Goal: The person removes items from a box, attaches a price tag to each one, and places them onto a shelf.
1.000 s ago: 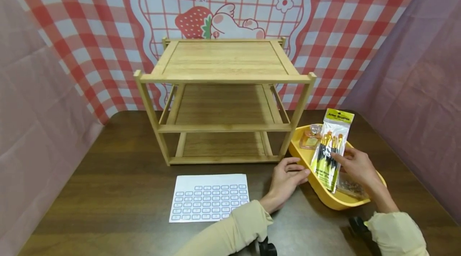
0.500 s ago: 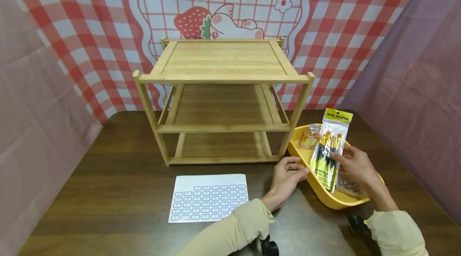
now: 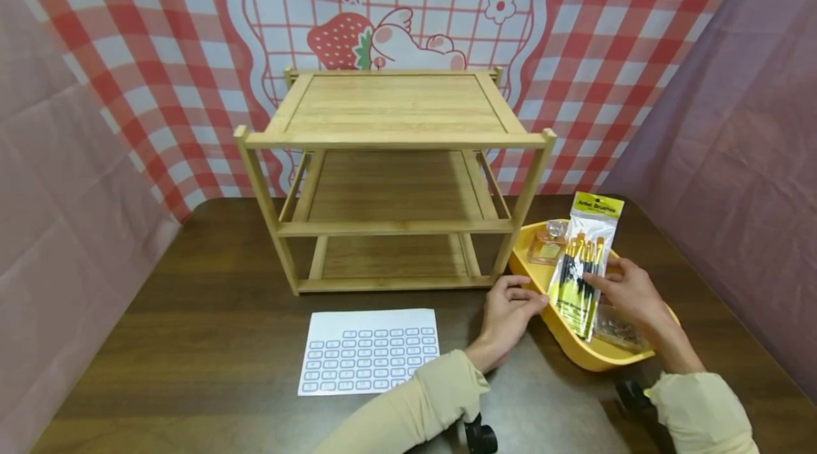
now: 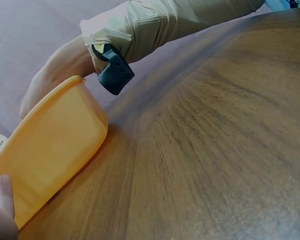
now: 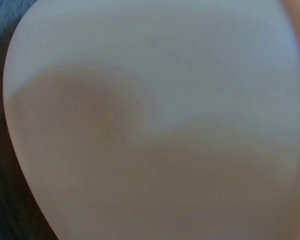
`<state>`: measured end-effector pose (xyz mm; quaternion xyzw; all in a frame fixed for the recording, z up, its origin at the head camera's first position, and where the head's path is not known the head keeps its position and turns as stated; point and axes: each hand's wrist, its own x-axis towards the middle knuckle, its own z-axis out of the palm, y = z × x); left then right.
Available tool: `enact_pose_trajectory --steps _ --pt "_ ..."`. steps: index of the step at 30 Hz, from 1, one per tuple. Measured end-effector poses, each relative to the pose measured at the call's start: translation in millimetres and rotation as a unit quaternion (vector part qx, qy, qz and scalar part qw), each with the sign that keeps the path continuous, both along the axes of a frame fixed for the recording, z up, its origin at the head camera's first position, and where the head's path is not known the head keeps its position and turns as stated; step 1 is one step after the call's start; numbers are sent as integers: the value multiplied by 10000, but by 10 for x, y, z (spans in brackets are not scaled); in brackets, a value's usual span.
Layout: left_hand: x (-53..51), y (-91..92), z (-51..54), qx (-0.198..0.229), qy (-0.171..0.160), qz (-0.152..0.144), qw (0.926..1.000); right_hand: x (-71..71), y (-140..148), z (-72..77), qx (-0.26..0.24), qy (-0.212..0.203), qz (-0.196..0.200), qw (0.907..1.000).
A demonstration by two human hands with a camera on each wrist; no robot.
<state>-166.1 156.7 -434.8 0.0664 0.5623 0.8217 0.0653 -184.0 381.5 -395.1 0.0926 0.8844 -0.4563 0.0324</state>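
Observation:
In the head view, a clear packet of artist brushes [image 3: 576,284] with a yellow header leans in the yellow plastic basket [image 3: 571,351]. My right hand [image 3: 638,298] reaches over the basket and pinches the packet's right edge, thumb on the front. My left hand [image 3: 507,316] touches the basket's outer left side. The left wrist view has its fingertips [image 4: 5,192] lying against the orange-looking wall. A perfume bottle [image 3: 547,245] sits in the basket's far end, and a clear box [image 3: 618,332] with small contents is partly hidden under my right hand. The right wrist view is a blur.
A three-tier wooden shelf [image 3: 396,138] stands at the back, its right front leg close to the basket. A sheet of printed labels [image 3: 370,351] lies in front of it on the brown table [image 3: 191,340]. Cloth curtains [image 3: 166,50] close off the back and sides.

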Motion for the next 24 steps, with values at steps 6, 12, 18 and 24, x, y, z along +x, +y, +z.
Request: enact_pose_trajectory --steps 6,12,18,24 --pt "-3 18 1 -80 -6 44 10000 -4 -9 10 57 -7 19 10000" --pt "-1 29 6 -91 -14 42 9999 -5 -25 16 124 -41 25 9999" --pt "-2 34 7 -81 -52 26 9999 12 -44 3 55 140 44 9999" --pt "-7 41 3 20 -66 -37 10000 42 -57 9 -93 296 31 9995"
